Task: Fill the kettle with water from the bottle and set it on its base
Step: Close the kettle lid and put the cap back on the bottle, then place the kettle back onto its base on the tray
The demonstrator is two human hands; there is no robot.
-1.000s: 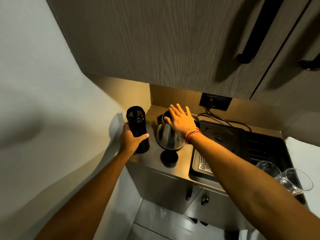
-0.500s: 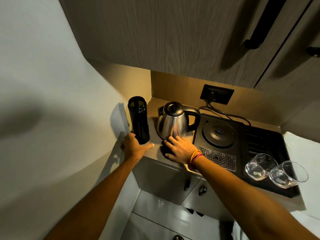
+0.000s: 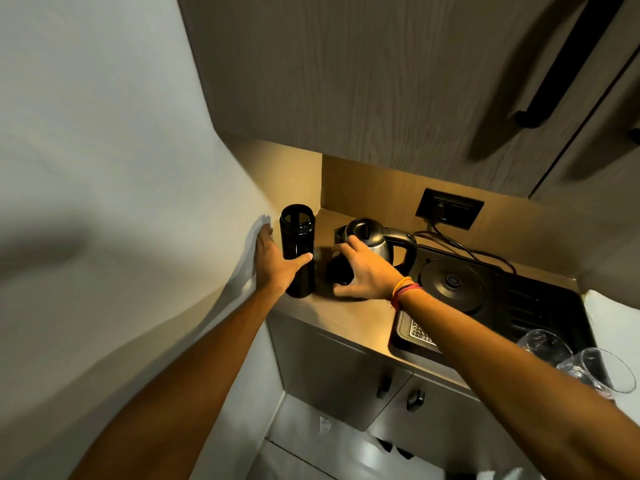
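A tall black bottle (image 3: 298,233) stands uncapped at the counter's left end, near the wall. My left hand (image 3: 275,263) is wrapped around its lower half, thumb across the front. A steel kettle (image 3: 374,242) with a black lid and handle stands on the counter just right of the bottle, lid down. My right hand (image 3: 367,273) is in front of the kettle, fingers curled around a round black bottle cap (image 3: 337,271). The kettle's round black base (image 3: 450,284) sits bare on a black tray (image 3: 540,306) to the right.
Two clear glasses (image 3: 575,362) lie at the tray's front right. A wall socket (image 3: 448,207) with a cord is behind the tray. Dark upper cabinets hang low overhead. Cabinet doors with knobs (image 3: 414,400) are below the counter.
My right hand went from the kettle's lid down to the cap on the counter and closed around it. My left hand slipped down off the bottle, then gripped it again.
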